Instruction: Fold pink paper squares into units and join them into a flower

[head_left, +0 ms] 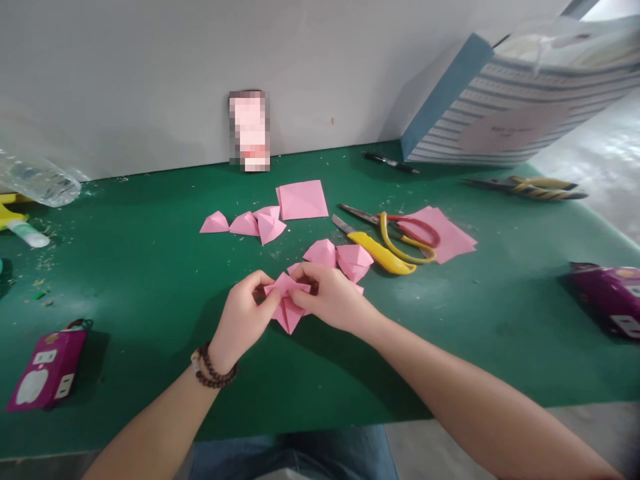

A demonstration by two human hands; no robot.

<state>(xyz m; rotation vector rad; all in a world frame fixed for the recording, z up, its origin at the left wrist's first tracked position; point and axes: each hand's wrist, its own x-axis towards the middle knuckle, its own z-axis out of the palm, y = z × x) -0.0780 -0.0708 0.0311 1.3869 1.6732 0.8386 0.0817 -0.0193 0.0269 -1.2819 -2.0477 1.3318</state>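
Between my two hands is a piece of folded pink paper, its pointed tip facing me and creases running down its middle. My left hand, with a dark beaded bracelet at the wrist, pinches its left side between thumb and fingers. On the other side, my right hand pinches the paper's right edge with thumb and forefinger. Just beyond the right hand lie folded pink paper pieces, partly hidden by it. More folded pieces sit farther back to the left, beside a square pink paper stack.
Right of the hands lie a yellow utility knife with its blade out, scissors and pink sheets. Pliers, a pen and a striped bag are farther back. Purple boxes flank the green table.
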